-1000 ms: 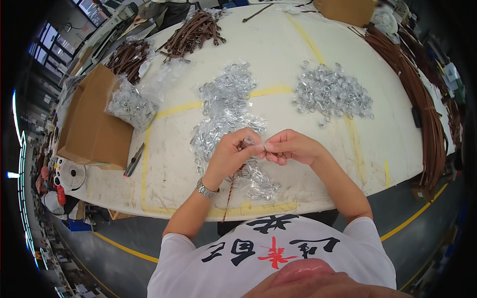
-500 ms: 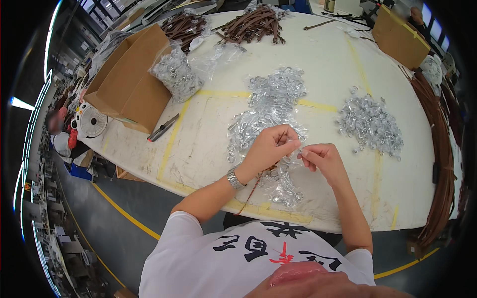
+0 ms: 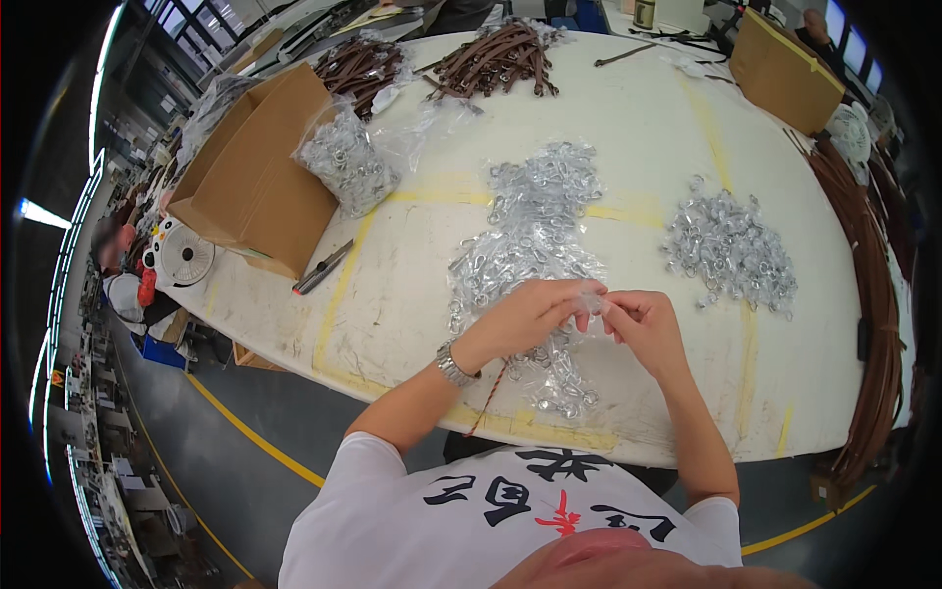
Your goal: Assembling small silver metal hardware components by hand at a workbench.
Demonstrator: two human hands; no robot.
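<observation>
Above the near part of the white table, my left hand [image 3: 530,316] and my right hand [image 3: 643,326] meet fingertip to fingertip. Both pinch a small clear plastic bag [image 3: 591,301]; what it contains, if anything, I cannot make out. Beneath and beyond my left hand spreads a long heap of small metal clasps in clear bags [image 3: 530,250]. A smaller cluster of bagged clasps [image 3: 564,388] lies by the table's near edge. To the right rests a separate pile of metal clasps [image 3: 731,250]. A dark reddish cord [image 3: 488,398] hangs near my left wrist.
On the left stand a cardboard box [image 3: 260,177], a large clear bag of metal clasps [image 3: 348,162] and a utility knife [image 3: 324,267]. Brown straps [image 3: 496,59] are heaped at the far side. More long straps [image 3: 863,294] line the right edge, below another cardboard box [image 3: 788,74].
My left hand has moved down and turned flatter, its fingers closer to the right hand's. The clear plastic between my fingertips shows more plainly. My right hand has shifted slightly downward.
</observation>
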